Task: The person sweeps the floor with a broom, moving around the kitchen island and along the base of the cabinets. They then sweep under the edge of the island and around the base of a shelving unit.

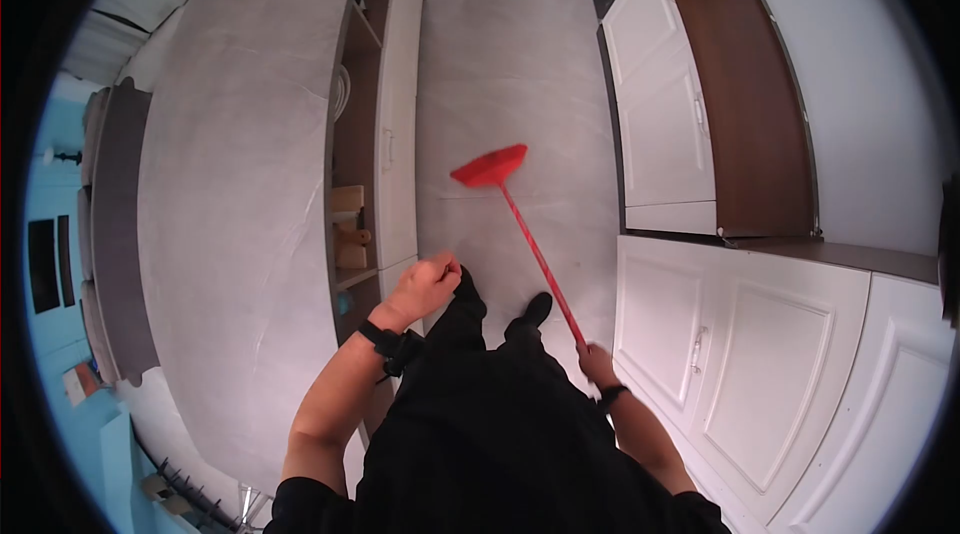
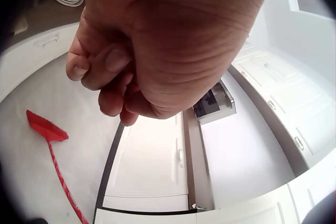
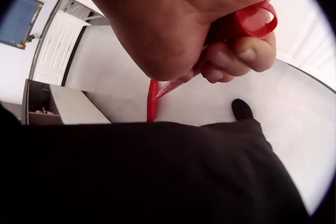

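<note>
A red broom (image 1: 541, 262) slants across the grey floor in the head view, its red head (image 1: 489, 166) on the floor ahead of the feet. My right hand (image 1: 598, 366) grips the top of the handle; in the right wrist view the fingers of that hand (image 3: 210, 35) curl round it below a red loop (image 3: 258, 19). My left hand (image 1: 424, 288) is held up left of the broom, touching nothing. Its fingers curl in toward the palm in the left wrist view, the hand (image 2: 168, 40) holding nothing, with the broom head (image 2: 47, 128) beyond it at lower left.
A long grey counter (image 1: 240, 134) with open shelves and white doors runs along the left. White cabinets (image 1: 740, 334) and a brown-topped unit (image 1: 740, 104) line the right. Between them lies the grey floor (image 1: 510, 54), with two dark shoes (image 1: 537, 309) on it.
</note>
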`<move>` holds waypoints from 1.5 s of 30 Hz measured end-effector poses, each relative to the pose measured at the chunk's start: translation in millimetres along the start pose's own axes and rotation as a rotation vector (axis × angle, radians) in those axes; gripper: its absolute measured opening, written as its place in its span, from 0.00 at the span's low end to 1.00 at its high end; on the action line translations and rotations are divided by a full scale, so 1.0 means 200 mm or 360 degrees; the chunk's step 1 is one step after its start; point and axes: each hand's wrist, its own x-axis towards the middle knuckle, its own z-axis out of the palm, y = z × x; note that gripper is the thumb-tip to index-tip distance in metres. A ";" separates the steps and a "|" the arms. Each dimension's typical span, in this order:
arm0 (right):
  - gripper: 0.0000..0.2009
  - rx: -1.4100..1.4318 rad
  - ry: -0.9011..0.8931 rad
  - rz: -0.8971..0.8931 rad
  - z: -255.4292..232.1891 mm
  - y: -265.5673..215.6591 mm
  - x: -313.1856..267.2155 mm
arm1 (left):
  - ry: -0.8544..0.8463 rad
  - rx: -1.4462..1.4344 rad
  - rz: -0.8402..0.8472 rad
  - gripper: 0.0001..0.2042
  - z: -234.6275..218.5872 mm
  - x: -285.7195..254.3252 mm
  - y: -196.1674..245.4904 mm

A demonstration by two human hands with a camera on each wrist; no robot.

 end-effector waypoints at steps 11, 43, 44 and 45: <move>0.25 0.0002 0.0165 -0.0144 -0.30 -0.39 -0.20 | 0.0141 -0.0119 -0.0003 0.06 -0.27 0.02 -0.19; 0.20 -0.0221 0.0026 -0.0133 -0.35 -0.37 -0.53 | 0.0200 -0.0139 -0.0097 0.05 -0.28 -0.18 -0.31; 0.20 -0.0222 0.0005 -0.0069 -0.34 -0.35 -0.61 | 0.0183 -0.0145 -0.0087 0.05 -0.25 -0.17 -0.32; 0.20 -0.0221 -0.0014 -0.0001 -0.33 -0.33 -0.67 | 0.0163 -0.0151 -0.0074 0.05 -0.23 -0.16 -0.32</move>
